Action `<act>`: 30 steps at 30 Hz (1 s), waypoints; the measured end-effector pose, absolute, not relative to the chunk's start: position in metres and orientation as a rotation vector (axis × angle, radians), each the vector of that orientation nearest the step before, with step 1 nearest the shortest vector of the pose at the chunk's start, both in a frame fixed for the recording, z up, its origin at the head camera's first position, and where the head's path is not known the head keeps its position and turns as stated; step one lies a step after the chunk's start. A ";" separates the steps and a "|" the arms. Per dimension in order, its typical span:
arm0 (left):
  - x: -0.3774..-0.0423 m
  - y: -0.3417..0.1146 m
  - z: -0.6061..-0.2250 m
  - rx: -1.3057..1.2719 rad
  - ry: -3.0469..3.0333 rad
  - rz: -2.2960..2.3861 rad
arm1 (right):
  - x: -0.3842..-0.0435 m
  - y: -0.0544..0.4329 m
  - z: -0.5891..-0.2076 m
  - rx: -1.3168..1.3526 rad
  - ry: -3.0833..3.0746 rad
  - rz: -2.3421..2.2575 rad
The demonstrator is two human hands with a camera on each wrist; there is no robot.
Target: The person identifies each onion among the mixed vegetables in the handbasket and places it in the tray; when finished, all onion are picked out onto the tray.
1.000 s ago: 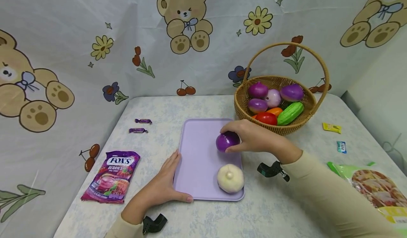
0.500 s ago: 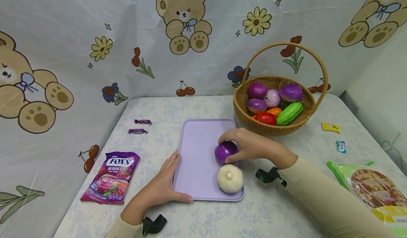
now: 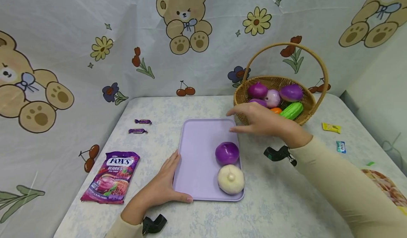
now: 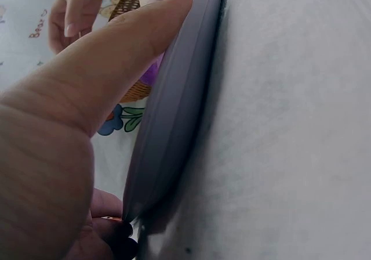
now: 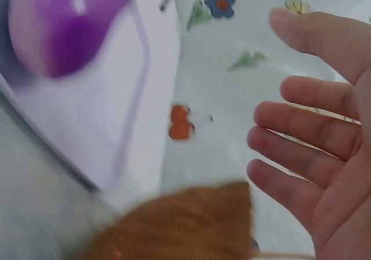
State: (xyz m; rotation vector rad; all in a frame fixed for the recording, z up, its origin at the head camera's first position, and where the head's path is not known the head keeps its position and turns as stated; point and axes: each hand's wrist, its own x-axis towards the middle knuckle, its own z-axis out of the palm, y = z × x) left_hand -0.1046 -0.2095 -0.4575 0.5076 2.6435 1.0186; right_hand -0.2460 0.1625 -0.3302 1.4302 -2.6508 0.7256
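Note:
A lilac tray (image 3: 197, 160) lies on the table with a shiny purple onion (image 3: 227, 153) and a cream-white, round, knobbed vegetable (image 3: 231, 179) along its right side. My left hand (image 3: 162, 183) rests against the tray's front left corner, fingers along the left edge and thumb on the front rim. My right hand (image 3: 259, 119) holds nothing; it hovers between the tray and the wicker basket (image 3: 240, 116), thumb and fingers spread apart. In the right wrist view, that hand's palm (image 5: 342, 196) shows bare, with the onion (image 5: 64, 28) lying away from it.
The basket, at the back right, holds purple and white vegetables, a green cucumber (image 3: 292, 110) and something orange. A FOX'S candy bag (image 3: 111, 177) and two purple wrapped candies (image 3: 143, 121) lie at left. At right are yellow (image 3: 331, 127) and blue (image 3: 341, 146) sweets and a food packet (image 3: 386, 186).
My right hand slid the purple onion toward me, close to the white vegetable, then let go and moved up and right toward the basket. My left hand has stayed put.

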 end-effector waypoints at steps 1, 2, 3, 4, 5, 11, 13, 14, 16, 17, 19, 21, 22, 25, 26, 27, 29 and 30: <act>-0.105 -0.210 -0.457 0.506 2.644 1.019 | -0.252 0.165 -0.325 1.407 -2.645 0.716; -0.105 -0.210 -0.457 0.506 2.645 1.020 | -0.258 0.168 -0.319 1.369 -2.652 0.706; -0.105 -0.210 -0.457 0.506 2.645 1.020 | -0.264 0.172 -0.315 1.321 -2.668 0.699; -0.105 -0.210 -0.457 0.505 2.645 1.021 | -0.270 0.175 -0.310 1.268 -2.690 0.692; -0.105 -0.210 -0.457 0.505 2.646 1.022 | -0.277 0.180 -0.306 1.206 -2.723 0.679; -0.106 -0.210 -0.459 0.522 2.643 1.033 | -0.315 0.213 -0.289 0.882 -2.937 0.638; -0.106 -0.209 -0.460 0.534 2.641 1.038 | -0.326 0.225 -0.286 0.805 -2.992 0.647; -0.106 -0.209 -0.460 0.540 2.640 1.041 | -0.332 0.230 -0.285 0.779 -3.007 0.634; -0.106 -0.208 -0.461 0.546 2.638 1.044 | -0.339 0.239 -0.283 0.727 -3.034 0.616; -0.106 -0.208 -0.461 0.545 2.638 1.043 | -0.343 0.242 -0.282 0.710 -3.041 0.599; -0.105 -0.208 -0.462 0.540 2.636 1.042 | -0.349 0.247 -0.280 0.691 -3.045 0.555; -0.105 -0.208 -0.461 0.531 2.635 1.041 | -0.352 0.249 -0.279 0.677 -3.053 0.538; -0.104 -0.208 -0.461 0.527 2.635 1.041 | -0.354 0.250 -0.278 0.668 -3.060 0.538; -0.104 -0.209 -0.460 0.520 2.637 1.039 | -0.358 0.250 -0.279 0.668 -3.067 0.535; -0.104 -0.209 -0.460 0.521 2.640 1.038 | -0.359 0.250 -0.279 0.675 -3.064 0.537; -0.104 -0.209 -0.460 0.522 2.642 1.036 | -0.360 0.249 -0.280 0.686 -3.059 0.537; -0.105 -0.209 -0.460 0.525 2.647 1.034 | -0.362 0.248 -0.283 0.711 -3.050 0.522; -0.105 -0.210 -0.460 0.527 2.650 1.034 | -0.363 0.248 -0.284 0.719 -3.048 0.508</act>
